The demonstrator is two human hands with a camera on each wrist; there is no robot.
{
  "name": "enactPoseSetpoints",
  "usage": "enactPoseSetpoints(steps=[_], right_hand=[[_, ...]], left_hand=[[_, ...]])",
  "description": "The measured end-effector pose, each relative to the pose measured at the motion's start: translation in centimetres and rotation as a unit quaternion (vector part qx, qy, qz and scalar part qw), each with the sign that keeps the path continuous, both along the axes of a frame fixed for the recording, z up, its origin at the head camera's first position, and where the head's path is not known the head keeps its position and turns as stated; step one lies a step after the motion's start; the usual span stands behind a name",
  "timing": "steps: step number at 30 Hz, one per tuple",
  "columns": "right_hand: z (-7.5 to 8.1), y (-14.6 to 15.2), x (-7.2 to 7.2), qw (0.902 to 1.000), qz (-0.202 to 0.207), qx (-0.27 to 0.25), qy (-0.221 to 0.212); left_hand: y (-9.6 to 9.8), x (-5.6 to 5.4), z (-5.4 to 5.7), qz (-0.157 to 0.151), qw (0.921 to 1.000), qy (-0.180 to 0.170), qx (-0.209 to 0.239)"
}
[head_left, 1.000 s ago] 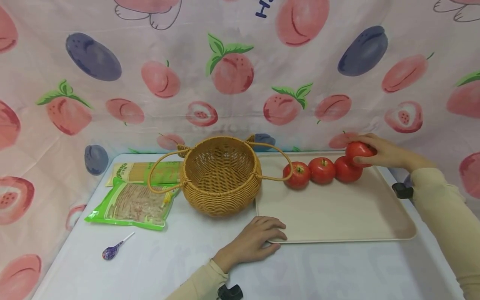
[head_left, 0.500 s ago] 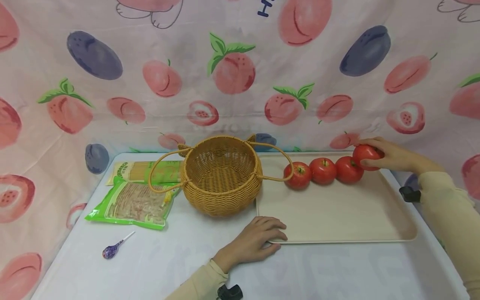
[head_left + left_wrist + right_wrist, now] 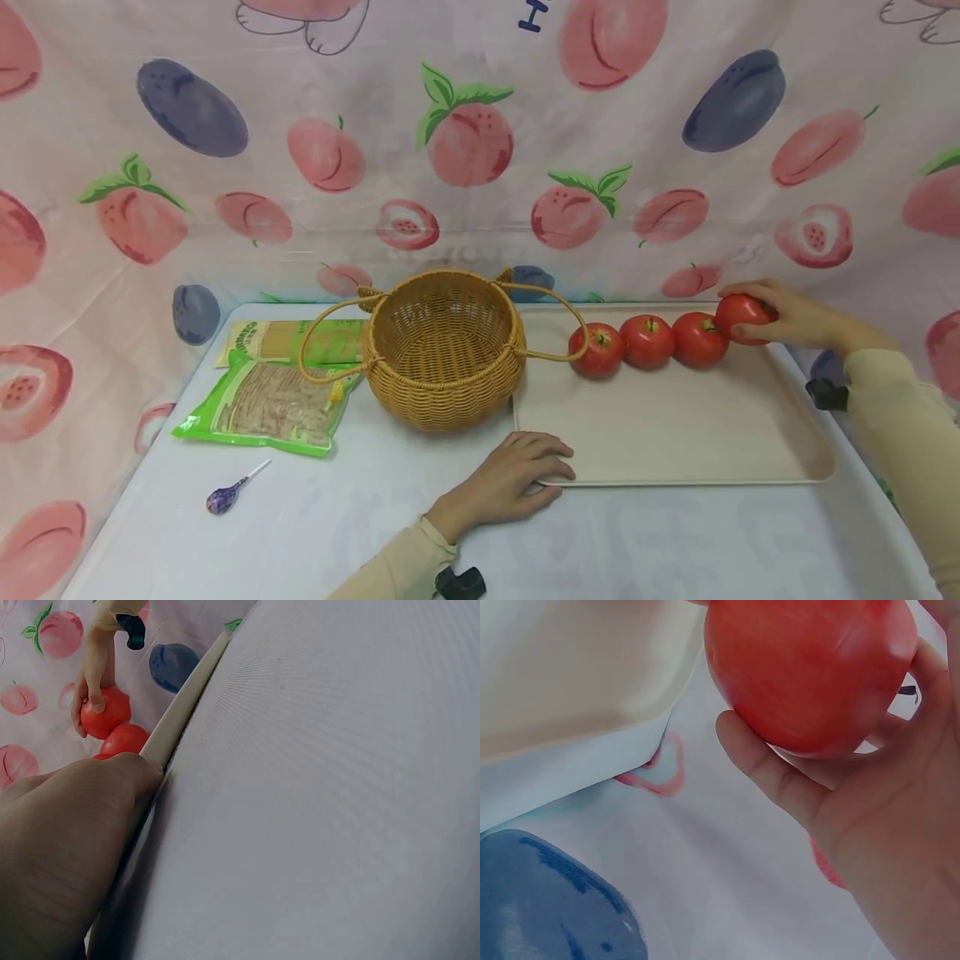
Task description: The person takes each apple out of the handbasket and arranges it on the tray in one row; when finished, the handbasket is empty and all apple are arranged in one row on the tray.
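Near the back right corner of the beige tray, my right hand grips a red apple from above and the right side. The right wrist view shows the thumb against the apple's lower side. Three other red apples stand in a row along the tray's back: one right beside the held one, a middle one, and one partly behind a basket handle. My left hand holds the tray's front left corner, fingers over the rim, thumb at the outer edge.
A wicker basket with two raised handles stands left of the tray. Further left lie a green-edged packet of brown slices and a noodle packet. A purple-wrapped lollipop is at the front left. A fruit-print curtain hangs behind.
My right hand has moved the apple right and slightly down, from overlapping the third apple to the right end of the row. The left hand has stayed at the tray corner.
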State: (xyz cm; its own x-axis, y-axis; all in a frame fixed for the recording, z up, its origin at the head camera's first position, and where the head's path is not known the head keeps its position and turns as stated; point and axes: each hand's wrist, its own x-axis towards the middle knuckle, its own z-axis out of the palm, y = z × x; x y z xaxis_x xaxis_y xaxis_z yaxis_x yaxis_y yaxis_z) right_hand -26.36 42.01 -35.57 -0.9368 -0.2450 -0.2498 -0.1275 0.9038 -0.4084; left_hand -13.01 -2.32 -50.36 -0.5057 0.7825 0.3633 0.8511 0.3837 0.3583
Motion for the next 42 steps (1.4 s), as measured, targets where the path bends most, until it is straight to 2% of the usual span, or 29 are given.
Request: enactPoseSetpoints(steps=[6,11,18,22,26,30,38,42], right_hand=[[-0.3,0.6,-0.1,0.9999,-0.013,-0.004,-0.001],[-0.7,1.1,0.0,1.0000,-0.007,0.002,0.001],[-2.2,2.4,0.3,0.9999,0.002,-0.010,-0.004],[-3.1,2.9,0.2,0.9999,0.008,-0.008,-0.004],[-3.9,2.8,0.0,0.9997,0.023,0.002,0.009],[-4.6,2.7,0.0,0.9997,0.019,0.008,0.008],[-5.1,2.9,-0.1,0.9998,0.018,-0.002,-0.004],[-5.3,3.2,-0.2,0.9997,0.023,-0.007,0.002]], left_hand=[[0.1,-0.1,-0.1,0.002,1.0000,0.001,-0.001],[0.1,0.0,0.0,0.002,1.0000,-0.002,0.000],[0.2,0.0,0.2,-0.006,0.9998,-0.017,0.009],[0.1,0.0,0.2,-0.005,1.0000,-0.002,0.007],[0.0,0.0,0.2,-0.002,0.9999,-0.010,0.005],[0.0,0.1,0.1,-0.003,0.9997,-0.025,0.005],[0.0,-0.1,0.2,0.000,1.0000,-0.003,0.004],[0.2,-0.1,0.2,0.000,0.9999,-0.010,0.004]])
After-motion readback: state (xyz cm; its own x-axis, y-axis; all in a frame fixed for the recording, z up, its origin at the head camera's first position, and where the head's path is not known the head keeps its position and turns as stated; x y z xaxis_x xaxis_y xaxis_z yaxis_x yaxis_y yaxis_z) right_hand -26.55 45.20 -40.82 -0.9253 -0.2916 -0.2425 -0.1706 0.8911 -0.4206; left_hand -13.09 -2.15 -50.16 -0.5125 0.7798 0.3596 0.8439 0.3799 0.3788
